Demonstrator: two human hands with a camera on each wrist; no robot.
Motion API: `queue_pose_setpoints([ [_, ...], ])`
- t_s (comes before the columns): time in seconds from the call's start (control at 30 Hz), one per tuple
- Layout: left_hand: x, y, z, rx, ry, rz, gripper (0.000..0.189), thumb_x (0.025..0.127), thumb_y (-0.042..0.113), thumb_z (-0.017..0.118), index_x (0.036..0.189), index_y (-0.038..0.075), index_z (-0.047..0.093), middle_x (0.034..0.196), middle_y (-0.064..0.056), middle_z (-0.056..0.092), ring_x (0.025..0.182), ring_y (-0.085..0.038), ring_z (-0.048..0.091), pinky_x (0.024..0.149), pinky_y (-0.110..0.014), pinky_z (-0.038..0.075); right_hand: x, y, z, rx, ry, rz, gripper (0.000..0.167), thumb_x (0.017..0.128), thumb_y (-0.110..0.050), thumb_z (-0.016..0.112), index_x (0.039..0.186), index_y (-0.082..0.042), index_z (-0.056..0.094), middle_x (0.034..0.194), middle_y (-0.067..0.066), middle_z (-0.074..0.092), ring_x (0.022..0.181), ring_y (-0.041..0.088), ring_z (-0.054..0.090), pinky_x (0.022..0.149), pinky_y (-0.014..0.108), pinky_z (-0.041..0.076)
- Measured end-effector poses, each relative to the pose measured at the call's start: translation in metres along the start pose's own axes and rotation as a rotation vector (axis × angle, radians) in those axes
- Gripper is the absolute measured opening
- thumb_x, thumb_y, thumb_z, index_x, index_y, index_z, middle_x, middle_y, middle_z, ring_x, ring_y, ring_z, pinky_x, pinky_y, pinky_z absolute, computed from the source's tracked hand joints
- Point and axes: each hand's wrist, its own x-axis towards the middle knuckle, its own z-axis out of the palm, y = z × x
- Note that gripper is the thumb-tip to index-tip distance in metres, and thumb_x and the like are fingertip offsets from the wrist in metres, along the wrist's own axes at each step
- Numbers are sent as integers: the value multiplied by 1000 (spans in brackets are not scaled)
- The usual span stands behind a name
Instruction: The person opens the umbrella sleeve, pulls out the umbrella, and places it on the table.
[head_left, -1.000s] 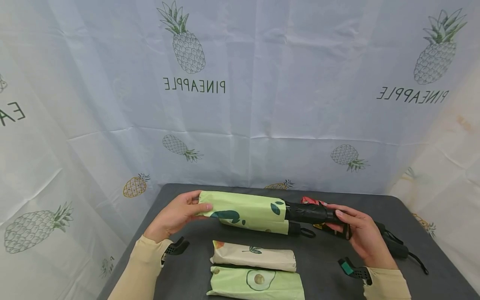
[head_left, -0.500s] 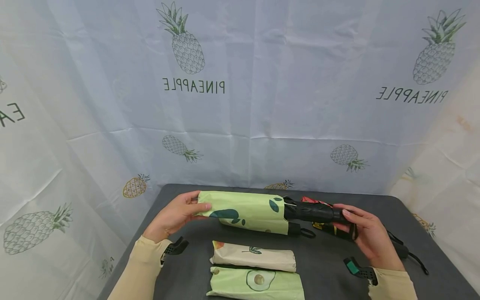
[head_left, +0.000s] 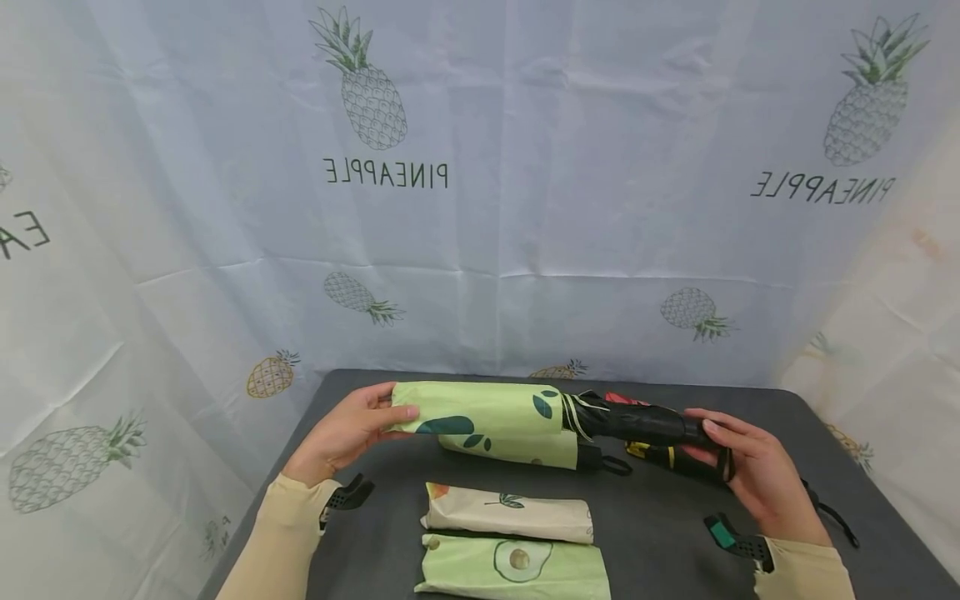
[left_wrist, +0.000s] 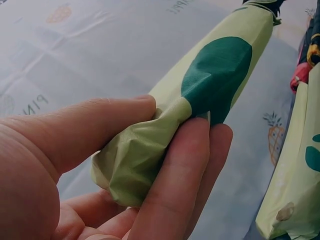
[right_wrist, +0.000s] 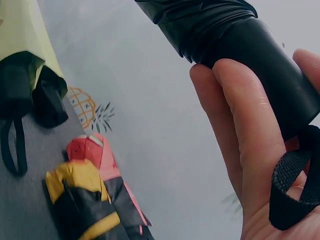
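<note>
A light green umbrella sleeve [head_left: 480,407] with dark green prints lies across the far part of the table, raised above it. My left hand [head_left: 348,437] pinches its closed left end; in the left wrist view the fabric [left_wrist: 137,155] there is crumpled between thumb and fingers. Out of the sleeve's right mouth sticks a folded black umbrella [head_left: 637,422], its far part hidden inside. The umbrella's smooth black handle [right_wrist: 272,75] is gripped by my right hand [head_left: 765,475], thumb on one side and fingers on the other. A black wrist strap [right_wrist: 295,185] hangs by the palm.
Behind the held sleeve lies another green sleeved umbrella [head_left: 517,452]. Nearer me are a cream sleeve [head_left: 510,512] and an avocado-print sleeve [head_left: 517,567]. Red and yellow-black folded umbrellas [right_wrist: 90,185] lie at the right. A pineapple-print curtain [head_left: 502,208] closes off the table's back.
My right hand has moved to the right with the umbrella, and more of its black canopy and some pale cord show at the sleeve's mouth. The left hand has shifted slightly left.
</note>
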Motion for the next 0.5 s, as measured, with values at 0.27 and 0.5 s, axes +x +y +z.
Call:
queue_pose_setpoints([
  [0.27, 0, -2, -1, 30, -12, 9, 43, 106, 24, 73, 139, 0, 57, 115, -3, 67, 111, -18, 71, 106, -41, 63, -20, -13, -35, 33, -87, 16, 46, 118, -3, 36, 139, -18, 75, 135, -15, 70, 120, 8, 73, 99, 34, 66],
  [0.5, 5, -12, 2, 48, -16, -13, 44, 105, 25, 74, 139, 1, 57, 108, -2, 71, 112, -17, 73, 111, -49, 61, -47, -24, -80, -23, -39, 62, 50, 120, -6, 32, 138, -25, 75, 132, -24, 70, 116, 0, 73, 96, 33, 67],
])
